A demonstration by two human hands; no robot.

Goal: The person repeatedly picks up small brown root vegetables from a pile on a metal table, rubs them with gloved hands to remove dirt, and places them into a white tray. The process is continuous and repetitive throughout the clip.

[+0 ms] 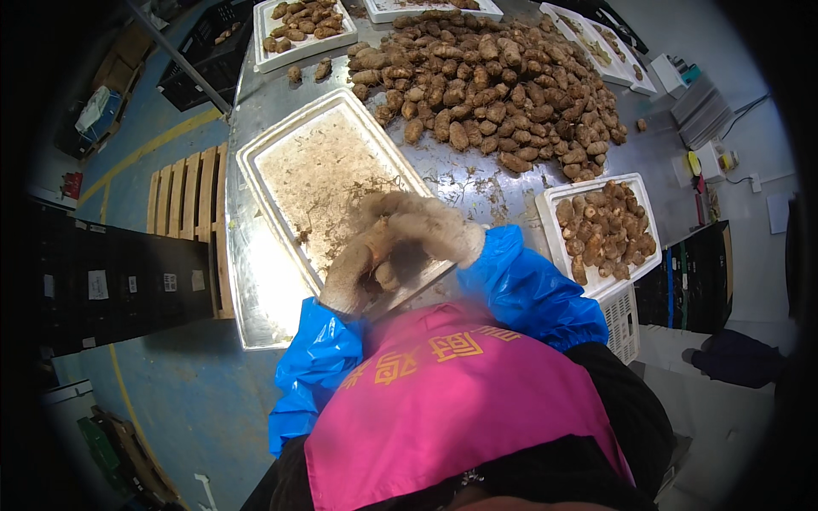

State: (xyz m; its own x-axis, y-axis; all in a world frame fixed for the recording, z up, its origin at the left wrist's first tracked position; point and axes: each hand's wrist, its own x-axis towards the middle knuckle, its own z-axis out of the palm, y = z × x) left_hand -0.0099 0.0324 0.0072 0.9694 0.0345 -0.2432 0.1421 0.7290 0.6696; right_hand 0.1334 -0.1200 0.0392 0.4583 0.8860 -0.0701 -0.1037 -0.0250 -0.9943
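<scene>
My left hand (351, 268), in a soiled fabric glove, bends around a brown taro corm (386, 276) above the near end of a white foam tray (268, 191). My right hand (428, 223), gloved alike, reaches over from the right, its fingers close to the left hand's. Blur and the gloves hide how the right fingers meet the corm. Root hairs and soil bits lie scattered in the tray. Beyond it a large heap of taro corms (486, 89) covers the back of the metal table.
At right stands a white tray of taro corms (601, 230), above a white plastic crate (623, 319). Another tray of corms (303, 38) sits at the back left. Left of the table (255, 319) are a wooden pallet (192, 204) and black crates (121, 287).
</scene>
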